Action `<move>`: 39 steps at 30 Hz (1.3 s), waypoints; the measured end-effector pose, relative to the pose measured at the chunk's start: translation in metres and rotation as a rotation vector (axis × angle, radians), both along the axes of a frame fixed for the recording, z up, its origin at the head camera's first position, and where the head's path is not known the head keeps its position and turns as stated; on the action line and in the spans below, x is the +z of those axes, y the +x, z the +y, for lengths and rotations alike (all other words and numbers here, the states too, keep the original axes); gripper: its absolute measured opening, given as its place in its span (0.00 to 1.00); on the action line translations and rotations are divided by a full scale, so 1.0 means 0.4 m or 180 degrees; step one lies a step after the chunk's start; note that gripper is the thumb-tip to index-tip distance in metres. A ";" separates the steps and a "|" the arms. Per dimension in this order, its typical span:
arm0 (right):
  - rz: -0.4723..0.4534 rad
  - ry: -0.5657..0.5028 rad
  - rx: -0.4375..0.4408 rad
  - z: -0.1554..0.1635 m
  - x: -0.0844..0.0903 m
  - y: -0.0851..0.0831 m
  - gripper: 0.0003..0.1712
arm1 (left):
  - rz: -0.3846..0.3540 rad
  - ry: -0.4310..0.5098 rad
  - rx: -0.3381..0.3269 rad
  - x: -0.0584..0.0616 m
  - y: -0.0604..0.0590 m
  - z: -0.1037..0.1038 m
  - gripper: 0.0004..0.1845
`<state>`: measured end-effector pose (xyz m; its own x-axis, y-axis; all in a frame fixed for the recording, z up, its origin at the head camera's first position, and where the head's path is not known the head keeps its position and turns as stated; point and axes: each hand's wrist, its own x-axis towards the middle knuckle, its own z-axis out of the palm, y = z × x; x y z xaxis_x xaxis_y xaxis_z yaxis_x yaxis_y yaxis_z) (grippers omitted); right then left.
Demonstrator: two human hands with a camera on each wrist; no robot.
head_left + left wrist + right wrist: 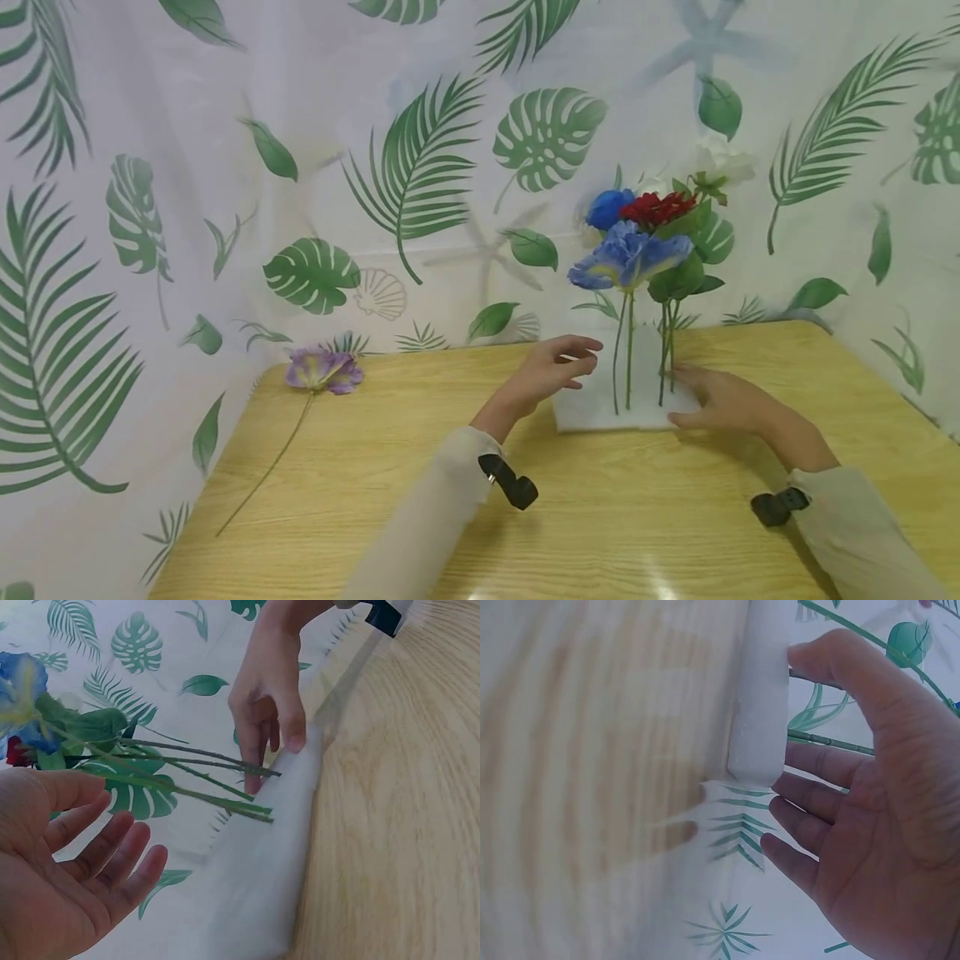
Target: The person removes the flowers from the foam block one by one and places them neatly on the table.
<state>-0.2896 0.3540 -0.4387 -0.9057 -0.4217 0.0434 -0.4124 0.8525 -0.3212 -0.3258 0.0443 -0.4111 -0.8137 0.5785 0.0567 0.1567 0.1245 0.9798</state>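
White foam block [600,408], flowers [645,233], hands resting

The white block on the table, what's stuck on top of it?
Flower stems stand upright in the white foam block, carrying blue, red and white blooms. How deep they go is hidden. The right hand rests on its edge.

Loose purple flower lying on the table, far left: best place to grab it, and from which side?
Pinch the purple flower mid-stem, probably from above. The stem lies flat on the table, thin and bare, running diagonally toward the near-left edge, with open wood on both sides. The left hand is the closer one.
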 end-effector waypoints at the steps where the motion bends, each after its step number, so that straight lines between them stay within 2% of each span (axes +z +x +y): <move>1: 0.0005 0.0008 0.0006 0.000 0.000 -0.002 0.49 | 0.0011 0.0012 0.0033 -0.003 0.000 0.008 0.17; 5: 0.0005 -0.0009 0.0014 -0.001 -0.003 -0.005 0.48 | -0.0001 0.0059 0.0071 -0.015 0.001 0.030 0.16; 19: 0.0024 -0.0141 0.0013 0.006 -0.011 -0.003 0.48 | -0.0062 0.0342 -0.0093 -0.031 0.005 0.058 0.15; 27: -0.0039 -0.0219 -0.0010 0.005 -0.014 0.000 0.48 | -0.0157 0.0458 -0.0008 -0.042 0.005 0.071 0.14; 32: -0.0075 -0.0230 -0.0038 0.006 -0.010 -0.001 0.48 | -0.0114 0.0576 0.0034 -0.036 0.002 0.081 0.13; 39: -0.0120 -0.0235 -0.0077 0.011 -0.007 -0.004 0.48 | -0.0245 0.0708 0.0094 -0.030 0.003 0.094 0.12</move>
<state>-0.2911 0.3582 -0.4416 -0.9172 -0.3965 0.0394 -0.3783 0.8356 -0.3984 -0.3247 0.0818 -0.4233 -0.8370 0.5344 0.1172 0.0800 -0.0924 0.9925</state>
